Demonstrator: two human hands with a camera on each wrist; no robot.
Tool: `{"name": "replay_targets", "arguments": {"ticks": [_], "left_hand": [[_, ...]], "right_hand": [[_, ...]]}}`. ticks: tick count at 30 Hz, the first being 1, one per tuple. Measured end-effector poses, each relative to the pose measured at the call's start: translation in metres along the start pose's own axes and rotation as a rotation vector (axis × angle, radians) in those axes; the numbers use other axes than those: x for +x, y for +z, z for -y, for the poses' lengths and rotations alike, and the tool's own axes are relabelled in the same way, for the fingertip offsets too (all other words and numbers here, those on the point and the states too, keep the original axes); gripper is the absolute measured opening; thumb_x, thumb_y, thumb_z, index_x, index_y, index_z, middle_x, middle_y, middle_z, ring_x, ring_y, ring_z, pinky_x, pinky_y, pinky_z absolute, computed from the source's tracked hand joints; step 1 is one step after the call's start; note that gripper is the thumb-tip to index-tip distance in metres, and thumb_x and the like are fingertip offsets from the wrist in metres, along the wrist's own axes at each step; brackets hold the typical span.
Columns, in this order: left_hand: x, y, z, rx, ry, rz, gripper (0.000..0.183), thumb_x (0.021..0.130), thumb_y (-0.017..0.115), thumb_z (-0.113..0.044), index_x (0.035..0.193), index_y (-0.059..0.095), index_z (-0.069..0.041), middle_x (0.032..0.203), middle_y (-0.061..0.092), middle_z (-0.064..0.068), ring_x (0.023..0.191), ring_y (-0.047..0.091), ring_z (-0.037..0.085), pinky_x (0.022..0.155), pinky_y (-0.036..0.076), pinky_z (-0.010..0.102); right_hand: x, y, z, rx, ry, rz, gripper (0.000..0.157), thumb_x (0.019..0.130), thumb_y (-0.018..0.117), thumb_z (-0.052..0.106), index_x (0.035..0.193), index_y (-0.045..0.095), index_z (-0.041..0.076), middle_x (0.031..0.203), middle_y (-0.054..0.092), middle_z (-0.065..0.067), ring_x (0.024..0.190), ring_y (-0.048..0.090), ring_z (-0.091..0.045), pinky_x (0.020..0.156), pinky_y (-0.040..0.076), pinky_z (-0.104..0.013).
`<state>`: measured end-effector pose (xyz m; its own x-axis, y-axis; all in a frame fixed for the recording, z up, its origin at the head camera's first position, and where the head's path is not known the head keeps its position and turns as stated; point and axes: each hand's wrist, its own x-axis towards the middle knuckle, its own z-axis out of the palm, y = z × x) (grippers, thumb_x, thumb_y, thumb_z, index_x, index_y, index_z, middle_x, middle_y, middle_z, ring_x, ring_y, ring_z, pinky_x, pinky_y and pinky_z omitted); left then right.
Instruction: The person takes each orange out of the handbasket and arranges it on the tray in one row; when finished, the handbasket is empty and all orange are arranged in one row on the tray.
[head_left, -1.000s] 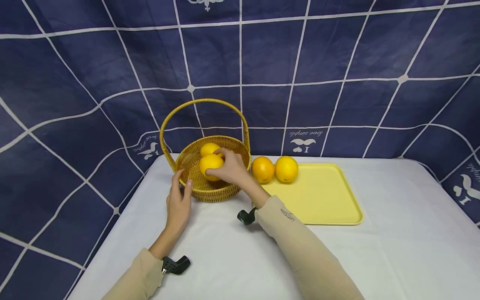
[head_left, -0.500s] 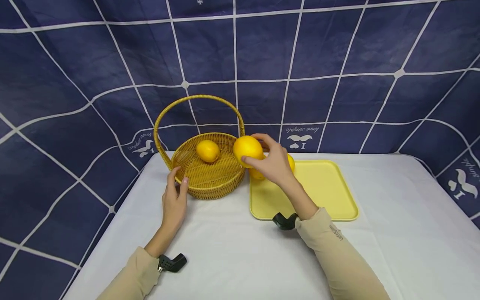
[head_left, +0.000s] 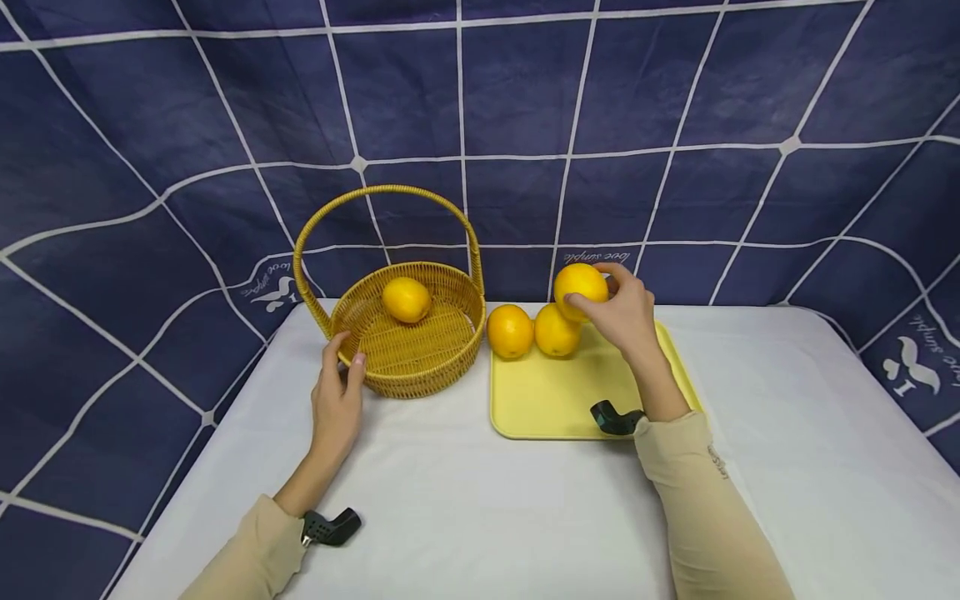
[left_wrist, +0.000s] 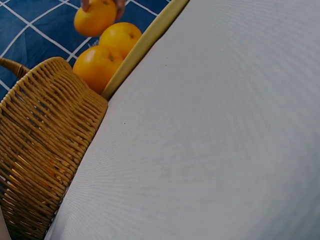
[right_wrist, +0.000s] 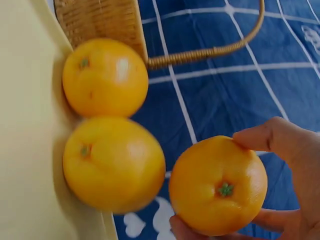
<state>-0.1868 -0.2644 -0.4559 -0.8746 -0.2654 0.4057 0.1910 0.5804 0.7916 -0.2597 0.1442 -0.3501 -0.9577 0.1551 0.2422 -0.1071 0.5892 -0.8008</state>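
In the head view, my right hand [head_left: 621, 315] holds an orange [head_left: 581, 290] between thumb and fingers above the yellow tray [head_left: 555, 408]. The right wrist view shows the held orange [right_wrist: 220, 187] with its green stem end facing the camera. Two more oranges sit side by side at the tray's far left corner: one orange [head_left: 511, 332] beside the basket, another orange [head_left: 557, 331] just below the held one. My left hand [head_left: 336, 408] grips the front left rim of the wicker basket [head_left: 420, 385]. Inside the basket lies a single orange [head_left: 407, 300].
The basket's tall arched handle [head_left: 386, 189] rises above its rim. Behind the table hangs a dark blue cloth [head_left: 525, 108] with white grid lines. A white cloth [head_left: 465, 517] covers the table, and the basket stands close to the tray's left edge.
My right hand has lifted an orange out of the basket and carried it right, over the tray. My left hand stays at the basket's rim.
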Motion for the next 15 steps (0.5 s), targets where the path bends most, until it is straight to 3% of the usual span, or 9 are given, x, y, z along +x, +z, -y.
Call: {"name": "replay_targets", "arguments": {"ticks": [6,8,15], "left_hand": [[0.001,0.0,0.0,-0.006,0.003,0.0,0.051,0.113,0.048,-0.04,0.16,0.04,-0.024,0.161,0.048,0.014,0.129,0.06,0.037,0.106,0.049,0.055],[0.001,0.0,0.0,-0.006,0.0,0.003,0.051,0.112,0.048,-0.041,0.16,0.039,-0.024,0.16,0.049,0.014,0.131,0.06,0.037,0.108,0.048,0.055],[0.001,0.001,0.002,-0.002,-0.003,0.012,0.052,0.113,0.047,-0.041,0.161,0.038,-0.024,0.162,0.048,0.015,0.14,0.055,0.038,0.115,0.046,0.058]], "right_hand": [[0.003,-0.013,-0.013,-0.083,0.058,0.009,0.071,0.087,0.078,0.037,0.146,0.058,0.004,0.133,0.066,-0.025,0.116,0.058,-0.043,0.098,0.053,-0.053],[0.004,-0.015,-0.017,-0.099,0.088,0.028,0.071,0.087,0.076,0.036,0.146,0.057,0.001,0.134,0.064,-0.027,0.121,0.052,-0.046,0.1,0.05,-0.054],[0.007,-0.012,-0.03,-0.171,0.209,0.177,0.08,0.088,0.074,0.039,0.148,0.048,-0.007,0.14,0.055,-0.033,0.133,0.038,-0.051,0.109,0.042,-0.059]]}}
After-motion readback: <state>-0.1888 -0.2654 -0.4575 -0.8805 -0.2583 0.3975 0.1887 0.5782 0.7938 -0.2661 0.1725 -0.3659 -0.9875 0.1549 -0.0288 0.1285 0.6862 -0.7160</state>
